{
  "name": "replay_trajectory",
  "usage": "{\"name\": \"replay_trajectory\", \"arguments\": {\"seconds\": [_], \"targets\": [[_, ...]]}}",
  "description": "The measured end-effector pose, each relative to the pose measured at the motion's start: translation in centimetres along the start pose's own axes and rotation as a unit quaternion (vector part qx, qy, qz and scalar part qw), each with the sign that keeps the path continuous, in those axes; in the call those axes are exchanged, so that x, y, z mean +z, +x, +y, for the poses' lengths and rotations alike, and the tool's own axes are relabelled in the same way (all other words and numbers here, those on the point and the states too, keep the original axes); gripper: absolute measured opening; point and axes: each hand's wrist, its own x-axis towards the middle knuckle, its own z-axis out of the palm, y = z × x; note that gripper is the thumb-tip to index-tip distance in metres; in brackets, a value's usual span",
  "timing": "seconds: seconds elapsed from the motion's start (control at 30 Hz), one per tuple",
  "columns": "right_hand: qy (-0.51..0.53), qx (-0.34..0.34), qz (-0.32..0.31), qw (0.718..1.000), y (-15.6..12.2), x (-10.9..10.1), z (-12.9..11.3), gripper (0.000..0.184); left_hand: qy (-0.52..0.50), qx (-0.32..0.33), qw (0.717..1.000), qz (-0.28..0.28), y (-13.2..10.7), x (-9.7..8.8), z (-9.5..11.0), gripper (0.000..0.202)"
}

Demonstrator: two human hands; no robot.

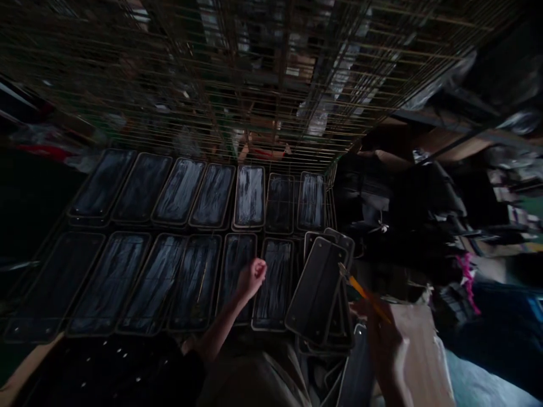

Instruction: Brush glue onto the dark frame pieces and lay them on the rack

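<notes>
My right hand [388, 339] grips a brush with an orange handle [360, 288]. Its tip points up and left, close to the right edge of a stack of dark rectangular panels. The top panel [317, 291] of that stack lies tilted across the others and looks plain. Over the near row hovers my left hand [255, 272], fingers curled in a loose fist with nothing visible in it. Beside it lies a panel with whitish streaks [272, 285]. Similar streaked panels, such as a brightly smeared one [249, 196], form two rows in front of me.
A tall wire mesh frame [254, 73] rises behind the panels and leans overhead. Cardboard [419, 350] sits at the lower right, by my right forearm. Dark clutter, with a pink strip [468, 282] among it, fills the right side. The scene is dim.
</notes>
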Motion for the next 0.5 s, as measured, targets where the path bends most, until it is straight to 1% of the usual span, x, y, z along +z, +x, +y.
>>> {"name": "replay_trajectory", "arguments": {"seconds": [0.03,0.07,0.1,0.13,0.17,0.23,0.33,0.43,0.5], "targets": [[-0.002,-0.024,-0.012,1.0,0.9,0.3,0.7,0.037,0.007,-0.015,0.997,-0.077,-2.3,1.6,-0.5,0.023],[-0.005,-0.05,-0.023,0.998,1.9,0.6,1.4,0.035,0.011,-0.034,0.992,-0.124,-4.4,3.1,-0.8,0.026],[-0.01,-0.074,-0.031,0.997,2.8,0.9,2.1,0.034,0.017,-0.053,0.987,-0.151,-6.3,4.5,-1.2,0.029],[-0.012,-0.093,-0.038,0.995,3.7,1.2,2.7,0.033,0.022,-0.07,0.984,-0.16,-7.9,5.7,-1.4,0.031],[-0.013,-0.107,-0.046,0.993,4.5,1.5,3.3,0.032,0.023,-0.085,0.983,-0.158,-9.1,6.8,-1.5,0.032],[-0.011,-0.133,-0.059,0.989,6.0,2.0,4.4,0.03,0.014,-0.105,0.983,-0.15,-10.6,8.2,-1.6,0.031],[-0.015,-0.171,-0.085,0.982,7.2,2.6,5.4,0.03,-0.034,-0.128,0.982,-0.136,-11.4,9.2,-1.3,0.034],[-0.035,-0.187,-0.111,0.976,6.8,3.0,5.9,0.03,-0.094,-0.152,0.978,-0.104,-11.7,9.6,-0.9,0.036],[-0.035,-0.194,-0.131,0.972,5.4,3.0,5.9,0.03,-0.121,-0.166,0.974,-0.09,-12.0,9.8,-0.7,0.038]]}}
